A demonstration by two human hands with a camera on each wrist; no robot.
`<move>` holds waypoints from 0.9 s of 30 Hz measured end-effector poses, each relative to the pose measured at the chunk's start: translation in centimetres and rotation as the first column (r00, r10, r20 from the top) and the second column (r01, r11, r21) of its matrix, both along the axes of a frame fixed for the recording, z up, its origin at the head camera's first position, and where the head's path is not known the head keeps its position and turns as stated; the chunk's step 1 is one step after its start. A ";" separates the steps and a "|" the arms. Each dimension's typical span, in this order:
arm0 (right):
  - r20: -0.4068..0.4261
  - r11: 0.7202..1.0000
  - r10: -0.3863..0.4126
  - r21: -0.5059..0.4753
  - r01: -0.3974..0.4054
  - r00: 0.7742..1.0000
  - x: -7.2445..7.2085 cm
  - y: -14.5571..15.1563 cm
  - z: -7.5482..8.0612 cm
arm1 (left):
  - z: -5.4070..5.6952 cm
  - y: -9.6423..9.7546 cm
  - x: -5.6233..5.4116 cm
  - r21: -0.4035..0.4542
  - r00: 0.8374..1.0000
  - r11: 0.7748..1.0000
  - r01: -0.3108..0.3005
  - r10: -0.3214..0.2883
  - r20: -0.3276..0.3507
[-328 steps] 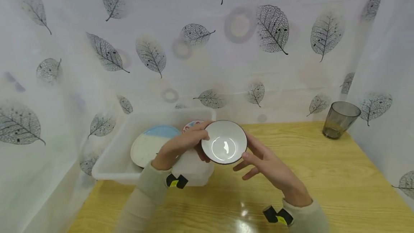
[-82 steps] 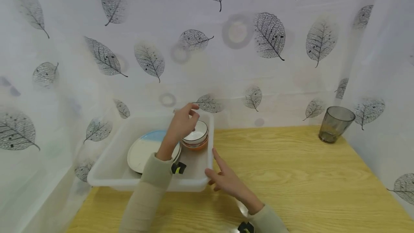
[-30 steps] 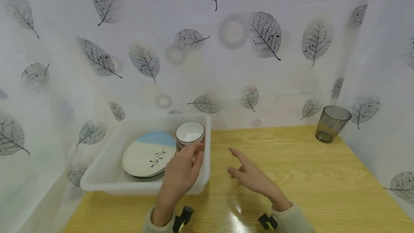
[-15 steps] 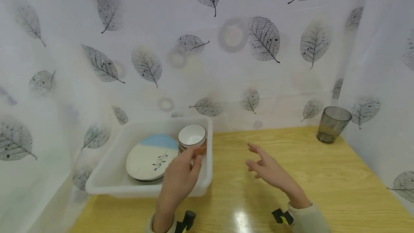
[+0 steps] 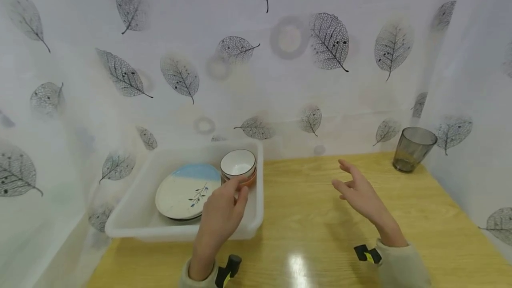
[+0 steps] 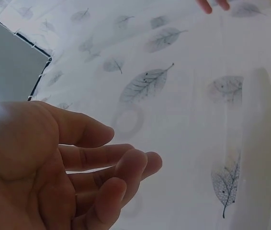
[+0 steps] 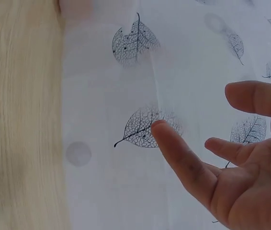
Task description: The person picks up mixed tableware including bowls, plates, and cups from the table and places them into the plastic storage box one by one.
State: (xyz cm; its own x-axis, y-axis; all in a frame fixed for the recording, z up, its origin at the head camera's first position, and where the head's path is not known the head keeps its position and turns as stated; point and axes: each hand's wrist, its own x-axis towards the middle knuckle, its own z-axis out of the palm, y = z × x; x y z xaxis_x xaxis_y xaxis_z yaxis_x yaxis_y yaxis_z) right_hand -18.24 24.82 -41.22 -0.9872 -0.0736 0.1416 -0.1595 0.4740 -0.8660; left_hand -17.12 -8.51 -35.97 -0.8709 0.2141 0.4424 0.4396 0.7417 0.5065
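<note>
My left hand (image 5: pixel 221 217) hovers above the front right part of a white plastic tub (image 5: pixel 180 234), fingers loosely bent around nothing. In the left wrist view that hand (image 6: pixel 68 167) has a bare palm. Inside the tub lie stacked plates, the top plate (image 5: pixel 188 192) cream and blue with a leafy sprig. Behind my left fingertips stands a stack of bowls, a white dark-rimmed bowl (image 5: pixel 238 163) uppermost and an orange one below. My right hand (image 5: pixel 364 197) is over the table with spread fingers, holding nothing. A grey drinking glass (image 5: pixel 414 149) stands beyond it, apart from it.
The wooden table (image 5: pixel 304 217) runs right from the tub. A white curtain (image 5: pixel 280 88) with leaf prints closes off the back and both sides. The glass stands near the table's back right corner, close to the curtain.
The white bowl, earlier held in both hands, now sits on the bowl stack in the tub. My right hand has left the tub's side and moved right towards the glass. The left hand has drawn back.
</note>
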 end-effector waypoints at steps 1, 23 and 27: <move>-0.017 0.999 -0.022 0.025 0.023 1.000 -0.1 0.3 0.0 | 0.0 0.0 -0.1 0.001 1.000 1.000 0.000 0.000 0.004; -0.055 0.737 -0.665 -0.212 0.642 0.745 0.6 6.6 -2.2 | 0.1 0.1 0.1 0.000 1.000 1.000 0.010 -0.010 0.025; 0.020 0.666 -0.726 -0.228 0.710 0.687 0.2 8.7 -2.9 | 0.2 0.1 0.1 0.004 1.000 1.000 0.012 -0.012 0.029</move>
State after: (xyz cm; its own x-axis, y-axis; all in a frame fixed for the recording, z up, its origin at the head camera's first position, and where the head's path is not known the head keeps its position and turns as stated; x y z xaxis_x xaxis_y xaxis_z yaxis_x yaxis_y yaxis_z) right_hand -18.09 33.50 -44.08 -0.7094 0.6919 0.1344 0.0953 0.2830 -0.9544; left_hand -16.98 -8.42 -35.81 -0.8807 0.2233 0.4177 0.4338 0.7343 0.5221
